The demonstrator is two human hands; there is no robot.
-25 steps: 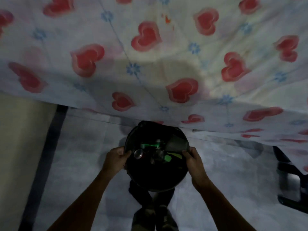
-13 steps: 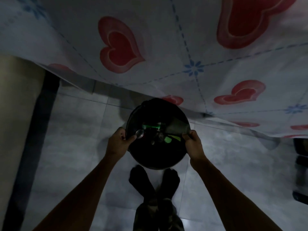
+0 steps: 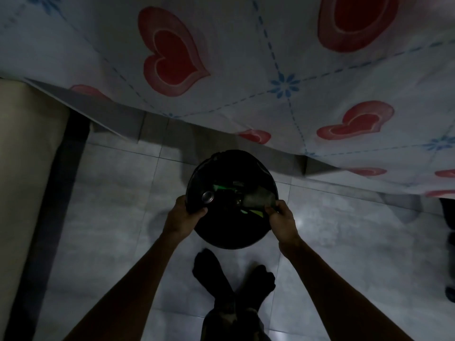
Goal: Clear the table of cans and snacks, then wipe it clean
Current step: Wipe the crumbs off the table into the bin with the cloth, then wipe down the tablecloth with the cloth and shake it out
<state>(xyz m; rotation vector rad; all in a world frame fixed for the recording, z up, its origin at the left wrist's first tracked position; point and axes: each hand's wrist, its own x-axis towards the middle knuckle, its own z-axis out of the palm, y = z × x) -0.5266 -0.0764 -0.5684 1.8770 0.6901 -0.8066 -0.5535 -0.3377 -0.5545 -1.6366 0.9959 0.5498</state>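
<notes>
Black bin (image 3: pixel 229 236) held between both hands: the left hand (image 3: pixel 183 217) grips its left rim with the thumb hooked inside, and the right hand (image 3: pixel 280 221) pinches the right rim. Inside, a can (image 3: pixel 208 196) lies just beside the left thumb, with green wrappers (image 3: pixel 222 187) to its right. Below the bin are the person's feet (image 3: pixel 206 267) on the grey tiled floor (image 3: pixel 110 205). Beyond, the counter's heart-printed cloth (image 3: pixel 246 70) hangs down.

Silver can (image 3: pixel 208 196), green wrappers (image 3: pixel 222 187) lie inside bin (image 3: pixel 229 235).
</notes>
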